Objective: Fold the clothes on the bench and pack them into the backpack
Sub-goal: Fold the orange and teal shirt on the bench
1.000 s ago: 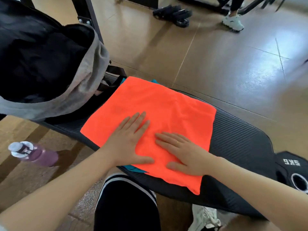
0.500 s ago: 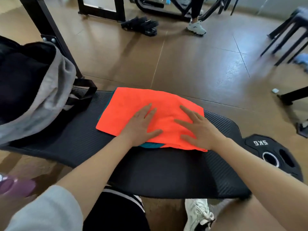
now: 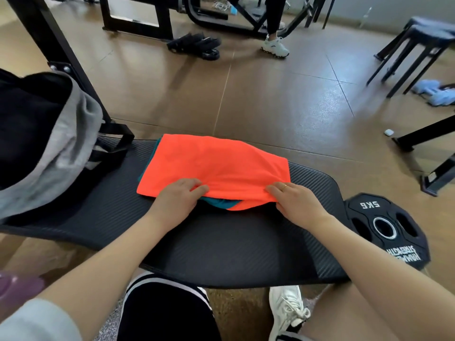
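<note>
Two folded garments (image 3: 216, 166), one backpack (image 3: 56, 153) at nine o'clock, one weight plate (image 3: 386, 230) at four o'clock, two stools (image 3: 423, 38) at two o'clock

Bare black bench (image 3: 221, 249) pad between me and my folded orange cloth (image 3: 211, 168), open strip of pad to its left, then my grey backpack (image 3: 61, 148) blocking that end, weight plate (image 3: 386, 230) beside the bench's right end.

A black 5 kg weight plate (image 3: 386, 230) lies on the brown tiled floor (image 3: 270, 99). Farther off stand black stools (image 3: 416, 43), a black metal gym frame (image 3: 138, 18), black floor handles (image 3: 194, 44), and someone's white sneaker (image 3: 275, 46). Pale blue cloths (image 3: 435, 91) lie beside the stools.
</note>
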`<state>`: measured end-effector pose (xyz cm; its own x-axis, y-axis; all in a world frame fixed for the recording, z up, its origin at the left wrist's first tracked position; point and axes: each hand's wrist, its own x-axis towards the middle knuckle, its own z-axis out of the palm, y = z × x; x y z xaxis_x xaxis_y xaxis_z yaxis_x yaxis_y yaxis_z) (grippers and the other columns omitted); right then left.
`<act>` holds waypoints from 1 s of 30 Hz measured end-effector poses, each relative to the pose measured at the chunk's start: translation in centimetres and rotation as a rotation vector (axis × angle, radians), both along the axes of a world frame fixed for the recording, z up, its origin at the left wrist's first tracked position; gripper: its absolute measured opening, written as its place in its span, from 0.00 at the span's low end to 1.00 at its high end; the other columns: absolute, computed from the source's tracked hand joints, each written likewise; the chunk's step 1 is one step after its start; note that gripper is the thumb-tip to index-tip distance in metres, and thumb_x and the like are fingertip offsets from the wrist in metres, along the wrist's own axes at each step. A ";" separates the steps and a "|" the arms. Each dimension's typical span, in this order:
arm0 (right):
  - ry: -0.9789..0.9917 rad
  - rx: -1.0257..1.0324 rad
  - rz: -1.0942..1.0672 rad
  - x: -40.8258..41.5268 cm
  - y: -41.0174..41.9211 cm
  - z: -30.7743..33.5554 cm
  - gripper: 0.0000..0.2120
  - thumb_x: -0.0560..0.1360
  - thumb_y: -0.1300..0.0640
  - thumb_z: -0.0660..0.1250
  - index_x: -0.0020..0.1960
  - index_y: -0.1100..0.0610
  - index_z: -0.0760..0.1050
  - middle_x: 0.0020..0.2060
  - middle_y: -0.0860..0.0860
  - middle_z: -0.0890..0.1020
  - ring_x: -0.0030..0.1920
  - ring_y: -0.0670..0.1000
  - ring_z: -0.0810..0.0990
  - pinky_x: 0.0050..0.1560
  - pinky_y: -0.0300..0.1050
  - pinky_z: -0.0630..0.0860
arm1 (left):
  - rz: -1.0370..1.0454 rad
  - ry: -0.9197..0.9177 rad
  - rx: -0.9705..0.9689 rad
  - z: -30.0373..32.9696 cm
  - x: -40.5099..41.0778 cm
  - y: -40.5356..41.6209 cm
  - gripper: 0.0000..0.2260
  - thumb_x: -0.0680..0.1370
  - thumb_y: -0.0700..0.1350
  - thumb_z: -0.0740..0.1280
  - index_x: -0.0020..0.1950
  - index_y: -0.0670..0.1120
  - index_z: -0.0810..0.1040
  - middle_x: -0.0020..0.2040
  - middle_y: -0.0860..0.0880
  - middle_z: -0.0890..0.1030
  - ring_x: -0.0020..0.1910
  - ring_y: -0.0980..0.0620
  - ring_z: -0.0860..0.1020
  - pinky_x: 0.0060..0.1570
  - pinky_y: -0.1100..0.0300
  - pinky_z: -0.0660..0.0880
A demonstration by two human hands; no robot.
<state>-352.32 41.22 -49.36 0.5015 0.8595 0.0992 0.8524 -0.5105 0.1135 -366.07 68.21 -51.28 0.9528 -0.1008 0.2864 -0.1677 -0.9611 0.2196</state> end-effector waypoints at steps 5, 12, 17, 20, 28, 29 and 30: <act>0.390 0.352 -0.331 -0.1 1.9 2.0 0.18 0.71 0.62 0.65 0.60 0.57 0.71 0.43 0.56 0.80 0.42 0.58 0.78 0.46 0.49 0.72 | 0.161 -0.098 -0.195 2.6 0.9 -0.1 0.15 0.73 0.42 0.58 0.54 0.39 0.78 0.47 0.40 0.82 0.43 0.39 0.82 0.39 0.47 0.79; 0.978 0.604 -0.216 -1.6 2.5 9.5 0.11 0.64 0.58 0.74 0.44 0.49 0.77 0.34 0.43 0.77 0.34 0.41 0.73 0.40 0.36 0.71 | 0.152 -0.327 -0.251 8.9 0.0 0.7 0.16 0.74 0.46 0.55 0.56 0.44 0.75 0.48 0.41 0.82 0.45 0.41 0.80 0.41 0.54 0.75; 1.290 0.635 -0.072 -2.0 2.8 16.1 0.11 0.55 0.52 0.70 0.37 0.51 0.82 0.30 0.44 0.80 0.32 0.41 0.77 0.35 0.33 0.74 | 0.022 -0.451 -0.315 15.9 -1.0 0.0 0.09 0.73 0.49 0.58 0.52 0.52 0.70 0.41 0.44 0.83 0.43 0.53 0.75 0.39 0.62 0.69; 1.426 0.750 0.038 -1.4 2.7 19.9 0.11 0.50 0.55 0.69 0.33 0.49 0.83 0.26 0.45 0.80 0.27 0.40 0.77 0.30 0.32 0.74 | -0.075 -0.506 -0.341 21.9 -2.0 -0.5 0.09 0.71 0.52 0.62 0.49 0.51 0.72 0.31 0.52 0.79 0.36 0.56 0.74 0.35 0.70 0.67; 1.197 0.650 -0.076 3.3 3.8 17.4 0.06 0.63 0.57 0.73 0.39 0.54 0.78 0.29 0.41 0.77 0.32 0.39 0.74 0.34 0.32 0.70 | 0.105 0.012 -0.341 19.3 3.1 3.1 0.12 0.69 0.59 0.66 0.46 0.53 0.76 0.33 0.53 0.76 0.35 0.57 0.76 0.36 0.65 0.68; 1.115 0.572 -0.124 3.9 3.9 15.1 0.05 0.67 0.58 0.72 0.40 0.52 0.77 0.30 0.41 0.77 0.33 0.38 0.74 0.37 0.33 0.70 | 0.147 0.108 -0.293 16.4 3.9 3.4 0.14 0.70 0.58 0.67 0.48 0.50 0.76 0.34 0.50 0.76 0.38 0.51 0.78 0.37 0.59 0.69; 1.040 0.486 -0.165 4.7 4.0 12.6 0.05 0.69 0.59 0.72 0.40 0.50 0.77 0.31 0.41 0.77 0.34 0.38 0.74 0.38 0.35 0.70 | 0.178 0.186 -0.256 13.7 4.6 3.4 0.13 0.73 0.56 0.67 0.49 0.48 0.75 0.35 0.48 0.76 0.41 0.46 0.78 0.37 0.57 0.69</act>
